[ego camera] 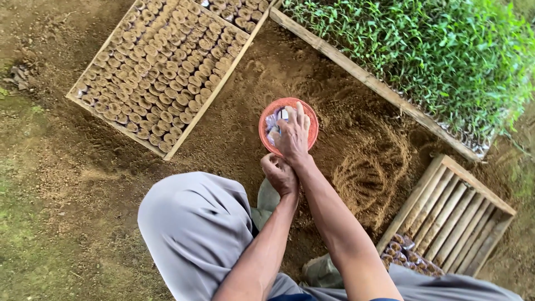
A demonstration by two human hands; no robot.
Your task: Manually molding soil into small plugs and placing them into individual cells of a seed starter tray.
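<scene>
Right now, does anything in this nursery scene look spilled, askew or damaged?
Nothing stands out. The red bowl sits level on the soil, the right hand reaching into it and the left hand beside its rim. The filled tray and the slatted wooden crate look intact, with no visible spill.

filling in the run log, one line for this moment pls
right hand in orange bowl | left hand fisted beside bowl | filled tray left

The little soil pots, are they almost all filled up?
One wooden tray is packed full of soil-filled pots. The right hand reaches into the orange bowl; the left hand is beside it. The slatted crate is mostly bare, with few pots in one corner.
</scene>
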